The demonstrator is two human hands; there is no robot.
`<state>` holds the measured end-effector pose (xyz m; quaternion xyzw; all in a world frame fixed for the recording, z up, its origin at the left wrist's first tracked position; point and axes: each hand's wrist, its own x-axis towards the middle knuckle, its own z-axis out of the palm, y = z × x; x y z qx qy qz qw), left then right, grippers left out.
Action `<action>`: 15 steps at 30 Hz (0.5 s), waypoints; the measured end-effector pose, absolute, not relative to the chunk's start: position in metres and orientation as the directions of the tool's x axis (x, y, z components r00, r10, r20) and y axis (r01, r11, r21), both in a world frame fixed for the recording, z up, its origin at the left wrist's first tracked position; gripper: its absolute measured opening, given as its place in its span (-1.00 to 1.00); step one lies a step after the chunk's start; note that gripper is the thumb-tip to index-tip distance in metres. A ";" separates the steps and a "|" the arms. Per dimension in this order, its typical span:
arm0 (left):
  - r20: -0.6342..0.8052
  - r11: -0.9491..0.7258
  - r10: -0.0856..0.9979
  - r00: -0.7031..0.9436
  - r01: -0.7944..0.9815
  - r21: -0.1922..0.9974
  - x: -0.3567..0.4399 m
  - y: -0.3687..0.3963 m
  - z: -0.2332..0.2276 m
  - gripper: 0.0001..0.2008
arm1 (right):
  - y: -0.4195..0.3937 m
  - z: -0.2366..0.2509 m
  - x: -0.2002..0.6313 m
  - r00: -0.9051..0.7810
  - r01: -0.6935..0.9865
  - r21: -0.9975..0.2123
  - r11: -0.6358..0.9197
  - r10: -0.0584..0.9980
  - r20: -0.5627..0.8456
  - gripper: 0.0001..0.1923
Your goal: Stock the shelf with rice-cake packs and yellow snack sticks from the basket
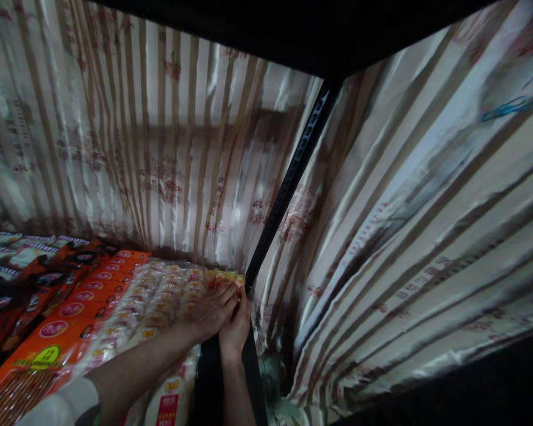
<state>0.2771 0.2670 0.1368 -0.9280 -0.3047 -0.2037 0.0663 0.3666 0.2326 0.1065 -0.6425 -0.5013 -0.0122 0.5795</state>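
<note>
At the far right corner of the display, my left hand (211,313) lies over small yellow snack packets (225,277), its fingers stretched forward and touching them. Beside it is my right hand (236,326), upright at the row's end, close to the black post. Its fingers look bent inward and are partly hidden by my left hand, so what they hold cannot be made out. Under my left forearm run rows of clear-wrapped pale snacks (160,296). One larger pack with a red label (167,402) lies nearer to me.
Left of the clear packs stand orange snack boxes (71,309), then dark and orange bags (26,278). A black slotted post (293,177) rises at the corner. Striped, creased sheeting (182,148) hangs behind and to the right. Blue string (510,109) shows at upper right.
</note>
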 end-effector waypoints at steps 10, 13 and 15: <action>0.404 -0.659 0.738 0.540 0.451 0.602 0.255 0.138 0.170 -0.55 | 0.118 0.136 0.338 0.597 0.157 -0.969 0.190 0.764 0.246 -0.50; 0.391 -0.622 0.767 0.508 0.443 0.645 0.248 0.101 0.165 -0.59 | 0.087 0.137 0.330 0.542 0.170 -0.971 0.169 0.807 0.235 -0.48; 0.352 -0.558 0.809 0.471 0.427 0.711 0.238 0.078 0.161 -0.66 | 0.065 0.136 0.325 0.448 0.250 -0.965 0.079 0.874 0.188 -0.48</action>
